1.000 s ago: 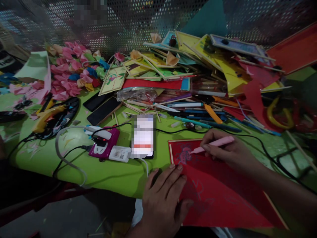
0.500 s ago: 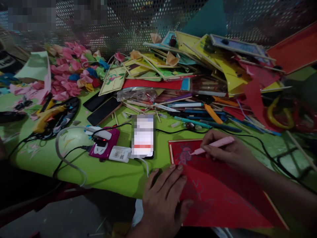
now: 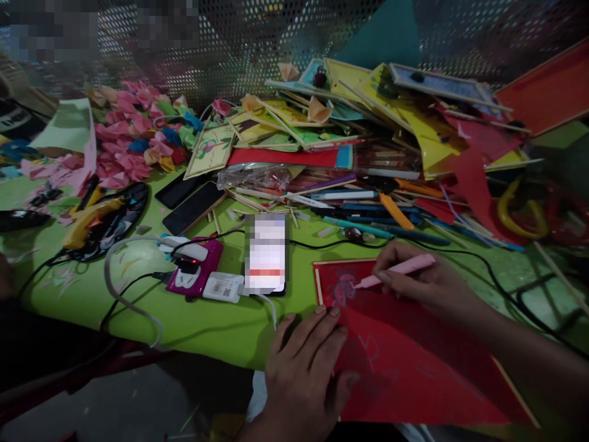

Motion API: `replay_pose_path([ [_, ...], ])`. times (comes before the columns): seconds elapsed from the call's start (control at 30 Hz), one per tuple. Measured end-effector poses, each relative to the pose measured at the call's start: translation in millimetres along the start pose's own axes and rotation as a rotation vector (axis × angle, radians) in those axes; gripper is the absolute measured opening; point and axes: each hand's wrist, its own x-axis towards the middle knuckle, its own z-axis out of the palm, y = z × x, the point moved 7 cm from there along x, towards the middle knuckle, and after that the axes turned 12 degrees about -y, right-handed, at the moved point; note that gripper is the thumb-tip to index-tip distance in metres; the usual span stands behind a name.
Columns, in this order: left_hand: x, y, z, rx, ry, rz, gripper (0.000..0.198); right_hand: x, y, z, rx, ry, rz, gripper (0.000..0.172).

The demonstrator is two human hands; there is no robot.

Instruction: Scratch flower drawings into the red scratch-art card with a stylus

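Observation:
A red sheet [image 3: 414, 368] edged with thin wooden strips lies at the table's near edge, with faint line drawings on it. Near its upper left corner is a ladybug drawing [image 3: 344, 287] coloured partly pink. My right hand [image 3: 414, 276] grips a pink marker [image 3: 411, 265], whose tip touches the sheet beside the ladybug. Across the sheet's left edge my left hand [image 3: 306, 362] rests flat, fingers stretched out. Just beyond that hand a lit phone [image 3: 265, 255] lies on the table, its screen blurred out.
A purple power strip [image 3: 196, 270] with plugs and cables sits left of the phone. Two dark phones [image 3: 196, 205], a yellow glue gun [image 3: 89, 221] and pink paper flowers [image 3: 124, 135] lie further left. Behind are piled framed pictures [image 3: 405, 116], pens [image 3: 340, 195] and yellow-handled scissors [image 3: 519, 215].
Both hands and the marker look almost the same as before. The view has shifted very slightly.

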Motion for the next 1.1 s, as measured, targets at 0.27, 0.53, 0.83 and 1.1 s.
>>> replay_pose_path([
  [0.27, -1, 0, -1.6, -0.009, 0.017, 0.003, 0.035, 0, 1, -1, 0.01, -0.003, -0.007, 0.025],
  [0.53, -1, -1, 0.0, -0.012, 0.017, 0.006, 0.035, 2, -4, -2, 0.001, 0.025, -0.077, 0.025],
  [0.83, 0, 0, -0.8, -0.001, 0.022, 0.004, 0.034, 3, -8, -2, -0.006, 0.037, -0.106, 0.022],
  [1.1, 1, 0, -2.5, -0.005, 0.023, 0.01, 0.033, 2, -5, -2, -0.001, 0.024, -0.078, 0.023],
])
